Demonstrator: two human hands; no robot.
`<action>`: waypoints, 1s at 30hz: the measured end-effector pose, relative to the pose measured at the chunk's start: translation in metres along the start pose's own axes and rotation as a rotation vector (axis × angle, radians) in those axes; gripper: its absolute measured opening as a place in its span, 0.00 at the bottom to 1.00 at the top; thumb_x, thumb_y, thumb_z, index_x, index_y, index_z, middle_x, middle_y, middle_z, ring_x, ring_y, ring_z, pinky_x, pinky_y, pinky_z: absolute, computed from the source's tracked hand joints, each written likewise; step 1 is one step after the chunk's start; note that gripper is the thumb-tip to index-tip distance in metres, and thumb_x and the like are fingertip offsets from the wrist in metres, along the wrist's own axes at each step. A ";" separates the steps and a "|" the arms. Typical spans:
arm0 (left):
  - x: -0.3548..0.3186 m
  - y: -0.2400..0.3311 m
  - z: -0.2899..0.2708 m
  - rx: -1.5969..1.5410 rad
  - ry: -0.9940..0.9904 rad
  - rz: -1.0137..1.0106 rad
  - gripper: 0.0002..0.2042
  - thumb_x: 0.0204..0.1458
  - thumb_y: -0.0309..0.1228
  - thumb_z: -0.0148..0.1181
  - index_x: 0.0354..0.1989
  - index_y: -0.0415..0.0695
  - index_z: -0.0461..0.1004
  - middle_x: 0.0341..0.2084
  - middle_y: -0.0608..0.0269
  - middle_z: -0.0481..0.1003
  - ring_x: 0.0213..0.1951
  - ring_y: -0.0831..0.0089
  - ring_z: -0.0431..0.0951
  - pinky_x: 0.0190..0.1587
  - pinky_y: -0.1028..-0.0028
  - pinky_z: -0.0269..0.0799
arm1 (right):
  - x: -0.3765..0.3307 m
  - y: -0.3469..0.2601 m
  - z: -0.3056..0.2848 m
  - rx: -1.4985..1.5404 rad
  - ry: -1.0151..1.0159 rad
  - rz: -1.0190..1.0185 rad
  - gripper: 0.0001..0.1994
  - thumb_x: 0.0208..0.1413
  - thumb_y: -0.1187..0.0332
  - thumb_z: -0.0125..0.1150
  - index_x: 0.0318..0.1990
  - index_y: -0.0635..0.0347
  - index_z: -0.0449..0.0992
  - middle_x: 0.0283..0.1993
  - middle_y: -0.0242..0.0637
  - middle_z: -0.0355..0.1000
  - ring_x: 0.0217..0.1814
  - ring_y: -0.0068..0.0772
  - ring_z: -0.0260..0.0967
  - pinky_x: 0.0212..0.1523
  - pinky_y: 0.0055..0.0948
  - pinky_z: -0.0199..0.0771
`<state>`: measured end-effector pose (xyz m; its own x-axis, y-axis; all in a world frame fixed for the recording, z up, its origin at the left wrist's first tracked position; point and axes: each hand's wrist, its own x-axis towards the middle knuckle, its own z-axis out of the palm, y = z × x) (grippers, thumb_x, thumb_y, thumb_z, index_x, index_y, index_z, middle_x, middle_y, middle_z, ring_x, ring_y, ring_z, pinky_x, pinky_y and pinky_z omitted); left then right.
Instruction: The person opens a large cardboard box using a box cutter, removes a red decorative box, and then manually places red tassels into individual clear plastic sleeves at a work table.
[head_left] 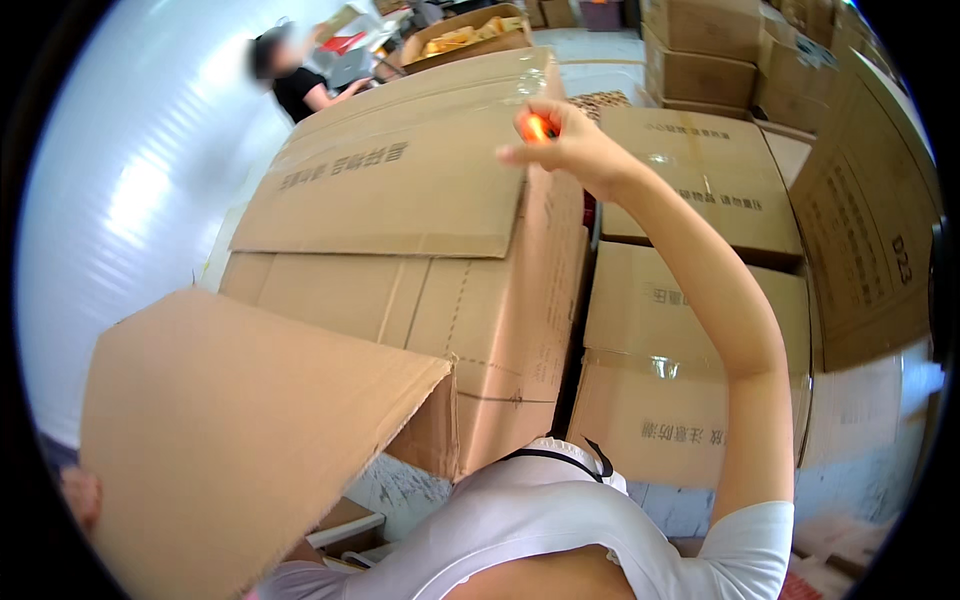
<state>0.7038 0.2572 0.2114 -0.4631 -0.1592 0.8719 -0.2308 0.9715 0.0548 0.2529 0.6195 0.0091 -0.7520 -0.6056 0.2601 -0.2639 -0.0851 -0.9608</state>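
Observation:
My right hand (570, 145) is raised and stretched forward, its fingers closed on a small orange object (536, 126) at the right edge of a large sealed cardboard box (400, 170). My left hand (82, 495) shows only as a bit of skin at the lower left, behind a cardboard flap (230, 430) that covers most of it. That hand touches the flap's edge; its grip is hidden.
Stacked sealed cardboard boxes (690, 300) fill the middle and right. A white wall (130, 180) curves along the left. Another person in a black top (295, 85) works at the back beside an open box of yellow items (470, 35).

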 end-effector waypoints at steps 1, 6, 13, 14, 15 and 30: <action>-0.026 -0.008 -0.031 0.050 -0.036 -0.124 0.16 0.54 0.44 0.42 0.40 0.43 0.61 0.36 0.60 0.60 0.39 0.70 0.60 0.42 0.72 0.53 | -0.003 -0.004 0.015 -0.311 -0.014 -0.141 0.14 0.38 0.63 0.66 0.24 0.53 0.63 0.23 0.26 0.56 0.27 0.20 0.53 0.26 0.21 0.54; -0.166 -0.030 -0.142 0.214 -0.202 -0.712 0.16 0.54 0.43 0.43 0.40 0.43 0.62 0.36 0.60 0.61 0.39 0.69 0.60 0.43 0.72 0.53 | -0.030 -0.014 0.082 -0.984 -0.132 -0.552 0.18 0.34 0.59 0.67 0.29 0.58 0.67 0.41 0.39 0.61 0.40 0.38 0.63 0.33 0.34 0.67; -0.265 -0.033 -0.171 0.205 -0.298 -1.000 0.16 0.53 0.43 0.43 0.40 0.43 0.62 0.36 0.59 0.61 0.39 0.69 0.61 0.43 0.71 0.54 | -0.013 -0.031 0.083 -1.425 0.049 -1.518 0.06 0.31 0.69 0.55 0.21 0.50 0.64 0.28 0.26 0.62 0.28 0.24 0.59 0.16 0.18 0.61; -0.272 -0.033 -0.168 0.194 -0.306 -1.018 0.16 0.53 0.43 0.44 0.40 0.43 0.62 0.36 0.59 0.62 0.39 0.68 0.61 0.43 0.71 0.54 | -0.006 -0.039 0.078 -1.430 0.083 -1.527 0.07 0.30 0.69 0.55 0.20 0.50 0.64 0.28 0.26 0.61 0.28 0.24 0.59 0.16 0.18 0.61; -0.278 -0.033 -0.166 0.185 -0.317 -1.034 0.16 0.53 0.43 0.44 0.40 0.43 0.62 0.36 0.59 0.62 0.39 0.68 0.61 0.43 0.71 0.54 | 0.002 -0.047 0.074 -1.437 0.118 -1.535 0.07 0.30 0.68 0.55 0.20 0.49 0.64 0.27 0.27 0.61 0.28 0.24 0.59 0.16 0.18 0.61; -0.277 -0.038 -0.133 0.143 -0.403 -1.077 0.16 0.52 0.42 0.46 0.40 0.43 0.63 0.36 0.57 0.63 0.40 0.67 0.62 0.44 0.69 0.55 | 0.105 -0.137 -0.039 -1.528 0.896 -0.769 0.12 0.44 0.60 0.60 0.35 0.50 0.67 0.32 0.36 0.67 0.32 0.44 0.68 0.26 0.39 0.68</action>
<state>0.9548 0.2882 0.0322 -0.2011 -0.9615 0.1873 -0.7540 0.2739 0.5970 0.1869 0.5985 0.1717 -0.1471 -0.2189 0.9646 -0.4888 0.8639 0.1215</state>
